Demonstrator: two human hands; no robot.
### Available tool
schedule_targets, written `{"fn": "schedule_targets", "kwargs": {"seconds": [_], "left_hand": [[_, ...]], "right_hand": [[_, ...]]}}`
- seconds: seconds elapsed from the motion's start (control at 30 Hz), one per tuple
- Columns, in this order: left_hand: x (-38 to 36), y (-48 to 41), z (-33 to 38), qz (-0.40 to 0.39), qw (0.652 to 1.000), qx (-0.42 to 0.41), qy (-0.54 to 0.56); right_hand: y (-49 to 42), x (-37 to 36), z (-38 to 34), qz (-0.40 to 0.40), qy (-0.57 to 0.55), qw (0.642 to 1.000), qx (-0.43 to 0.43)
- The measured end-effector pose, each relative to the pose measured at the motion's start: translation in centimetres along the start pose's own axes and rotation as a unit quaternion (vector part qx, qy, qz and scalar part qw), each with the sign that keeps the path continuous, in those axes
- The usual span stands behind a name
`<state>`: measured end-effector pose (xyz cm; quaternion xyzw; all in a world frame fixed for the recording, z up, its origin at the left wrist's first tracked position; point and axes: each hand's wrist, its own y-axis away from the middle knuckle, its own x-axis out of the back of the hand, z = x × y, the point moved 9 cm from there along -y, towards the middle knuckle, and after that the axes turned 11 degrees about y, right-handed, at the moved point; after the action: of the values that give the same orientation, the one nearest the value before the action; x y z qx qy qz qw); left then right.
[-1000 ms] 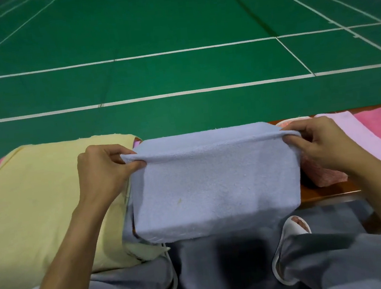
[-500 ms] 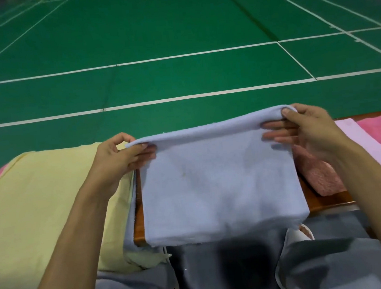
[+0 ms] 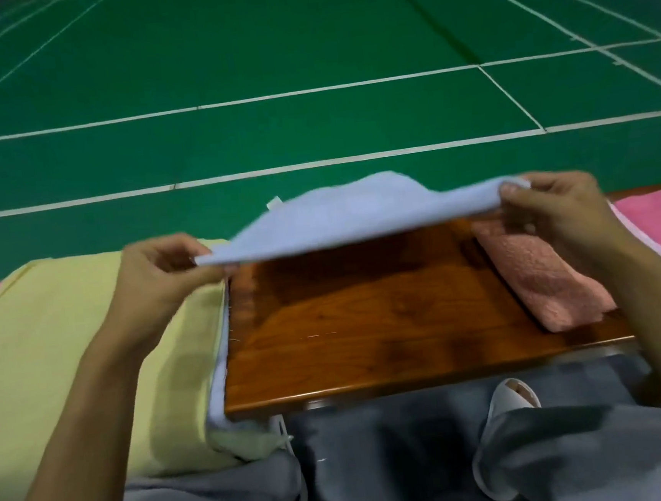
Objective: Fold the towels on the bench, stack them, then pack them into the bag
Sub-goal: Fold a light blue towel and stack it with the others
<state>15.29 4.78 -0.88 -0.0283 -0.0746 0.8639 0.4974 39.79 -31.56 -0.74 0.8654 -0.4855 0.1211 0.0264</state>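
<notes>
Head view: the light blue towel (image 3: 358, 216) hangs in the air between the two hands, above the far part of the wooden tabletop (image 3: 367, 327) and apart from it; its cloth is blurred, and a small white tag pokes up at its far edge. Its long axis runs left to right from hand to hand, with the right end higher in the picture than the left; each hand has one end, so neither is nearer than the other.

The left hand (image 3: 162, 265) pinches the left corner between thumb and curled fingers; the right hand (image 3: 549, 207) pinches the right corner the same way, fingertips closed over the folded edge; neither hand touches anything else.

The bare wood lies directly below the towel and nearer to the person; it sits between the yellow towel (image 3: 68, 333) spread on the left and a folded coral towel (image 3: 543, 279) on the right. I judge that laying the blue towel down means lowering both ends evenly onto that gap; an uneven drop could skew the fold.

A pink towel (image 3: 653, 210) lies further right; the green court floor (image 3: 303, 53) stretches beyond; no bag is in view.
</notes>
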Motion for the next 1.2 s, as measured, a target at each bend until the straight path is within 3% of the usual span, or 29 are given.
{"fn": "schedule_targets", "kwargs": {"seconds": [0.07,0.17,0.3,0.43,0.57,0.67,0.8,0.83,0.9,0.97,1.0,1.07,1.1,1.2], "left_hand": [[-0.6,1.6,-2.7,-0.075,0.987,0.085,-0.118],[-1.9,4.0,-6.5,-0.176,0.94,0.198,-0.215],[-2.8,5.2,-8.2,-0.223,0.896,0.23,-0.307],[-3.3,6.3,-8.9,-0.279,0.851,0.306,-0.324],[-4.2,8.4,-9.5,-0.357,0.78,0.404,-0.317],[-4.6,9.5,-9.8,-0.397,0.739,0.441,-0.32],[-4.2,9.9,-9.0,-0.421,0.709,0.458,-0.332],[-4.2,9.5,-8.6,-0.416,0.722,0.441,-0.332],[-4.8,6.7,-7.7,-0.343,0.814,0.343,-0.32],[-4.9,3.1,-6.2,-0.184,0.913,0.169,-0.321],[-5.1,2.0,-5.3,-0.103,0.936,0.08,-0.327],[-7.0,1.5,-4.7,-0.034,0.932,-0.047,-0.357],[-8.6,1.5,-5.4,-0.05,0.924,-0.072,-0.371],[-12.5,2.2,-8.8,-0.131,0.902,-0.06,-0.407]], "right_hand": [[1.5,-0.7,1.9,-0.093,0.11,0.988,-0.052],[4.0,-2.2,5.6,-0.245,0.224,0.934,-0.133],[6.8,-3.8,7.8,-0.359,0.309,0.855,-0.21],[7.8,-4.2,8.4,-0.405,0.36,0.805,-0.24],[8.3,-4.5,8.3,-0.443,0.388,0.768,-0.252],[8.8,-4.8,8.0,-0.479,0.391,0.744,-0.254],[9.4,-5.5,6.7,-0.526,0.381,0.722,-0.238],[9.2,-5.5,6.3,-0.523,0.379,0.727,-0.231],[7.6,-5.4,5.2,-0.452,0.371,0.783,-0.209],[4.7,-5.6,4.4,-0.299,0.364,0.87,-0.145],[3.3,-5.7,4.0,-0.202,0.364,0.904,-0.093],[2.0,-7.7,3.4,-0.053,0.407,0.912,0.014],[2.1,-9.8,3.5,-0.037,0.441,0.895,0.047],[3.1,-16.7,5.9,-0.139,0.532,0.829,0.099]]}}
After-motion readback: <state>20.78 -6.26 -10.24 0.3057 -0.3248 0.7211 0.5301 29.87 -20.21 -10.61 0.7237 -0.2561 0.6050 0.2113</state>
